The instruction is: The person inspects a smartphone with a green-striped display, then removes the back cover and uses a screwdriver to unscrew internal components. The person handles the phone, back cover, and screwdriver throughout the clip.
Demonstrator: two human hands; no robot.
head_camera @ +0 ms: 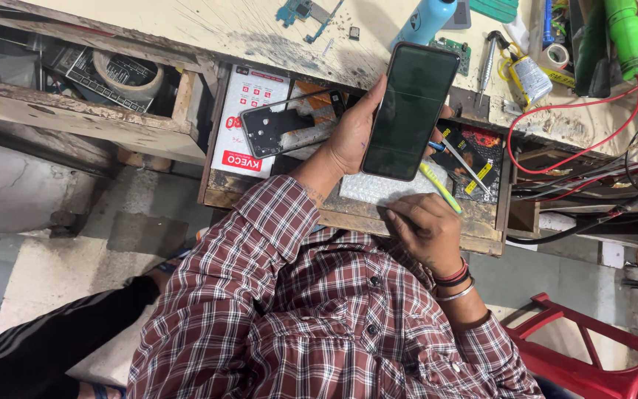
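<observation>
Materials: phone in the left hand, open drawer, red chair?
Phone: glossy dark glass face, faint reflections; frame unclear. Left hand holds it. Drawer: bare, worn wood, with visible grain and chipped edges. Red chair: probably moulded plastic, uniform smooth sheen.

The phone [410, 111] hides the left hand's [352, 137] fingertips; the desk's [208, 29] far edge is cut off.

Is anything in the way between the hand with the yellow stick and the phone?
Nothing visible. The right hand holds the yellow tool just below the phone, which the left hand holds up over the open drawer.
</observation>
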